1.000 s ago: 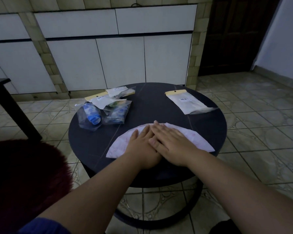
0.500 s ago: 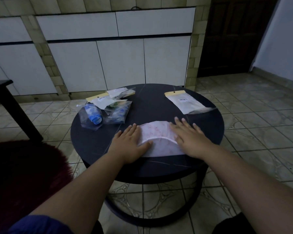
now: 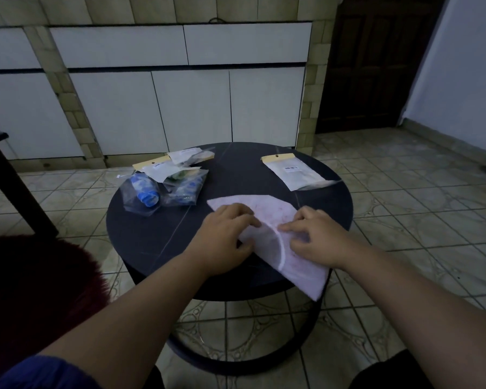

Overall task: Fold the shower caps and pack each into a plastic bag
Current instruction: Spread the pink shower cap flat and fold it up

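hands: left hand (image 3: 227,234) and right hand (image 3: 319,239) curl fingers onto shower cap (image 3: 275,220), seemingly pinching | cap: under both, on table (image 3: 157,237), corner overhanging near edge | risk: slippery cap slides off, fold springs open

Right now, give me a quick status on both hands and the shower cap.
Left hand and right hand both pinching the shower cap, mid-fold on the round table. Cap's near corner overhangs the edge. Nothing in the way.

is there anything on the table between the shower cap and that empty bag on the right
Nothing visible does. The shower cap lies under both hands near the table's front edge, and the empty plastic bag sits behind it to the right with only bare dark tabletop between them. The packed bags lie off to the left.
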